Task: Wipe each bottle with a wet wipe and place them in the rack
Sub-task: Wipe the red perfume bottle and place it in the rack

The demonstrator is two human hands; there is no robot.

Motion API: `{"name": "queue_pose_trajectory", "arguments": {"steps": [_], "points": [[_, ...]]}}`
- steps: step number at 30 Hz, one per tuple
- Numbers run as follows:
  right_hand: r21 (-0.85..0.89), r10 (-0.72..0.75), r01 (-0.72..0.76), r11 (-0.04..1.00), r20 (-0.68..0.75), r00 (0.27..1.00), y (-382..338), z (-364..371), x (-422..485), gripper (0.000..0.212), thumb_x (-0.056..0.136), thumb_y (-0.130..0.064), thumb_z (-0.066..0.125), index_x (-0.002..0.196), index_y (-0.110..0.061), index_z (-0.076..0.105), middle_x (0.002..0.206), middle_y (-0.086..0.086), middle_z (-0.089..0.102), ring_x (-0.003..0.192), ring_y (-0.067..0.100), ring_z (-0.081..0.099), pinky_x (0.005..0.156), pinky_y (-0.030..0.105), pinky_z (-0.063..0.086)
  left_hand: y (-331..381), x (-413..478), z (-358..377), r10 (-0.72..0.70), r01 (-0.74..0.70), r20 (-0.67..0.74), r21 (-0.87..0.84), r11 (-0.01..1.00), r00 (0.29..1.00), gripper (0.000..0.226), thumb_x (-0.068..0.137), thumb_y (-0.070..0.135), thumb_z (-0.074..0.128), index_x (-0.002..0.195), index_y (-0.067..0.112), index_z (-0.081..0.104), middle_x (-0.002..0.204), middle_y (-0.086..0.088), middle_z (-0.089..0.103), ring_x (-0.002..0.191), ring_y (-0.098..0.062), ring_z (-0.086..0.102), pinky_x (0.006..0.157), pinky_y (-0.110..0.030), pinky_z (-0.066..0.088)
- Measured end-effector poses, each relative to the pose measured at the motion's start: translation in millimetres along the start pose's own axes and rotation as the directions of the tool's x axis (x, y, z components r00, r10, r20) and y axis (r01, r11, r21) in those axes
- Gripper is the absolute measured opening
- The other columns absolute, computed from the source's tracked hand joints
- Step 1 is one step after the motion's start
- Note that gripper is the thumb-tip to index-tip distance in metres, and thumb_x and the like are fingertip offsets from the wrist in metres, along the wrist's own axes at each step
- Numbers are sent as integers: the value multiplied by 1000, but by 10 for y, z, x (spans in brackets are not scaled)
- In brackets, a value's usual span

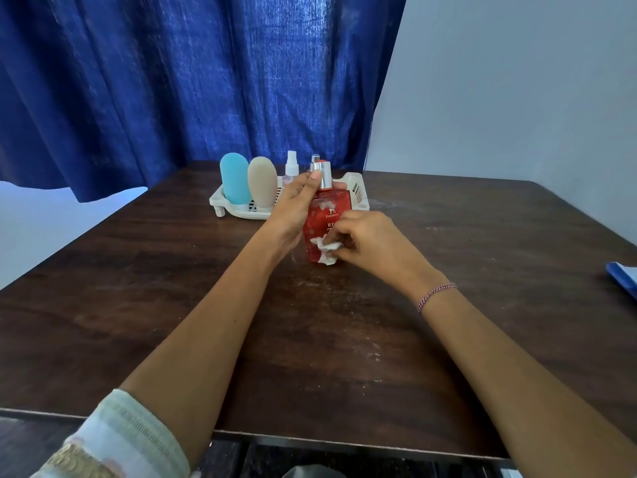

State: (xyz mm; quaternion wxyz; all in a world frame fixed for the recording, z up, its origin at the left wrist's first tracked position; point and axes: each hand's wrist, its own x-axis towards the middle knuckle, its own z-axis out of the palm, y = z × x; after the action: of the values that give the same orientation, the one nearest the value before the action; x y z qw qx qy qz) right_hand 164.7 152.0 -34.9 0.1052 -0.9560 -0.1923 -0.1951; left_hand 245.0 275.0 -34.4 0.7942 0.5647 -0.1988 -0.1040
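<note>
A red square perfume bottle [325, 215] with a silver collar stands upright on the dark wooden table [172, 288], just in front of the rack. My left hand [293, 212] grips its left side and neck. My right hand [368, 239] pinches a crumpled white wet wipe [325, 250] against the bottle's lower front. Behind it, the white plastic rack [356, 191] holds a blue bottle [235, 179], a beige bottle [262, 182] and a small clear spray bottle [291, 169], all upright.
A blue packet [624, 276] lies at the table's right edge. A blue curtain [206, 81] hangs behind the table, with a pale wall to its right. The table's near edge runs along the bottom of the view.
</note>
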Motion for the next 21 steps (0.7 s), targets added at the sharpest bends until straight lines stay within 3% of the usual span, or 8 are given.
{"name": "queue_pose_trajectory", "arguments": {"steps": [4, 9, 13, 18, 21], "points": [[-66, 5, 1, 998, 96, 995, -32, 10, 24, 17, 80, -21, 71, 95, -13, 69, 98, 0, 66, 89, 10, 57, 74, 16, 34, -8, -6, -1, 4, -4, -18, 23, 1000, 1000, 32, 100, 32, 41, 120, 9, 49, 85, 4, 74, 83, -10, 70, 69, -27, 57], [0, 136, -136, 991, 23, 990, 91, -14, 9, 19, 75, -26, 76, 86, -14, 67, 91, 0, 68, 78, 8, 56, 71, 18, 38, 0, -19, 10, 19, -17, -31, 36, 999, 999, 29, 100, 31, 41, 117, 10, 50, 85, 3, 73, 80, -9, 71, 65, -25, 57], [6, 129, -130, 991, 114, 985, 54, 22, 25, 22, 76, -26, 75, 92, -14, 68, 96, 0, 67, 77, 5, 51, 75, 17, 40, -4, -37, 16, 30, -27, -36, 59, 998, 999, 28, 100, 32, 39, 116, 12, 51, 93, 1, 71, 82, -8, 70, 67, -24, 56], [20, 207, -209, 978, 79, 975, 144, -14, -6, 25, 75, -26, 76, 95, -13, 69, 100, 2, 68, 84, 9, 59, 81, 22, 47, -10, -26, 17, 38, -35, -48, 60, 998, 998, 23, 100, 32, 40, 108, 15, 53, 93, 1, 71, 84, -8, 69, 68, -25, 57], [42, 174, -178, 983, 92, 980, 92, 20, -13, 23, 75, -26, 76, 94, -13, 68, 101, 2, 67, 84, 7, 57, 85, 24, 48, -16, -30, 22, 40, -38, -52, 42, 998, 998, 23, 100, 31, 40, 108, 14, 54, 90, 2, 71, 80, -7, 70, 62, -23, 56]]}}
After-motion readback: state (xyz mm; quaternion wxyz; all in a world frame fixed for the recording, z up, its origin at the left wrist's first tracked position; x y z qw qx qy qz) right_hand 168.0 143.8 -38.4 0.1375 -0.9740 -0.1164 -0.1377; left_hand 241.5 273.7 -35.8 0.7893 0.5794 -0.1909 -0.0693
